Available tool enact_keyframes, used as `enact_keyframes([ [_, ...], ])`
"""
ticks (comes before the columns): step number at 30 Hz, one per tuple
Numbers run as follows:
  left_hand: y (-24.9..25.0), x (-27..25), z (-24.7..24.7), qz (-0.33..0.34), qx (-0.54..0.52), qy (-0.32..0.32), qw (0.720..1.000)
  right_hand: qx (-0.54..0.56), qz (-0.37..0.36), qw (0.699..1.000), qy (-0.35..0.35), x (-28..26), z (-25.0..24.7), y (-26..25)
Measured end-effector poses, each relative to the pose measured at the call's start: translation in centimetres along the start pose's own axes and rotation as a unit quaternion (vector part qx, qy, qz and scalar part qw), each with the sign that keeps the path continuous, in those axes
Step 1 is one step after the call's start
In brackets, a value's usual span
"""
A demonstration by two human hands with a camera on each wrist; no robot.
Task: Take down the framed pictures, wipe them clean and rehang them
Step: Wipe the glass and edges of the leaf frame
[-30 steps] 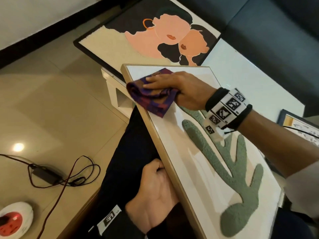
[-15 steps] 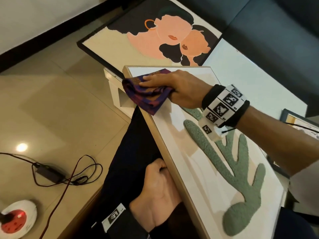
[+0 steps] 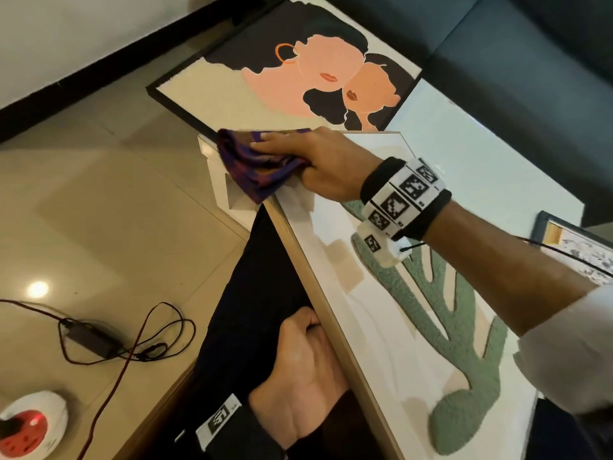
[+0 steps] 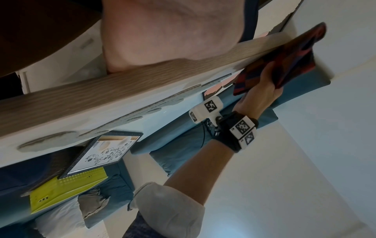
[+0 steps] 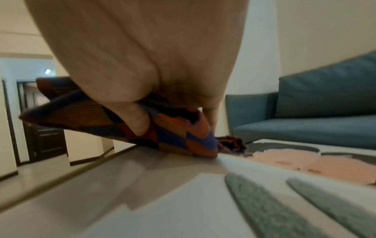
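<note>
At about 7 o'clock in the head view, the wooden edge of the cactus picture (image 3: 414,327) is gripped by the left hand (image 3: 305,370), fingers curled under it, presumably so the frame is kept steady on the lap while it is wiped. Toward 12 o'clock, at the frame's far corner, the checked cloth (image 3: 258,167) is pinched and pressed onto the surface by the right hand (image 3: 325,164), the thumb tucked into its folds

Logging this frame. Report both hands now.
Left hand: grips the edge of the wooden-framed picture.
Right hand: holds the checked cloth, pressing it on that picture's far corner.
</note>
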State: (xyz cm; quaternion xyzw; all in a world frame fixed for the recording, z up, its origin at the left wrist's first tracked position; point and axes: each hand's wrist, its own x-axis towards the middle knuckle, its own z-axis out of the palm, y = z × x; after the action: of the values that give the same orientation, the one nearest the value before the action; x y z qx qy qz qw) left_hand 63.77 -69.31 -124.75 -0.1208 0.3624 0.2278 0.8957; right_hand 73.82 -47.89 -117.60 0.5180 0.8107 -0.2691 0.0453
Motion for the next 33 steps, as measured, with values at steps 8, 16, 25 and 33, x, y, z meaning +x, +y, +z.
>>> enact_keyframes([
  [8,0.1,-0.2,0.3,0.0,0.003,0.02,1.0,0.002,0.006,1.0,0.014,0.3,-0.1,0.1],
  [16,0.0,-0.3,0.3,-0.011,0.0,0.01,1.0,-0.012,0.058,0.998,0.03,0.1,-0.4,1.7],
  [25,0.2,-0.6,0.5,-0.014,0.019,0.014,1.0,-0.024,0.118,0.992,0.032,-1.1,-1.5,5.1],
  [33,0.2,-0.6,0.7,-0.014,0.012,0.013,1.0,-0.022,0.145,0.989,0.031,-2.9,-1.0,6.5],
])
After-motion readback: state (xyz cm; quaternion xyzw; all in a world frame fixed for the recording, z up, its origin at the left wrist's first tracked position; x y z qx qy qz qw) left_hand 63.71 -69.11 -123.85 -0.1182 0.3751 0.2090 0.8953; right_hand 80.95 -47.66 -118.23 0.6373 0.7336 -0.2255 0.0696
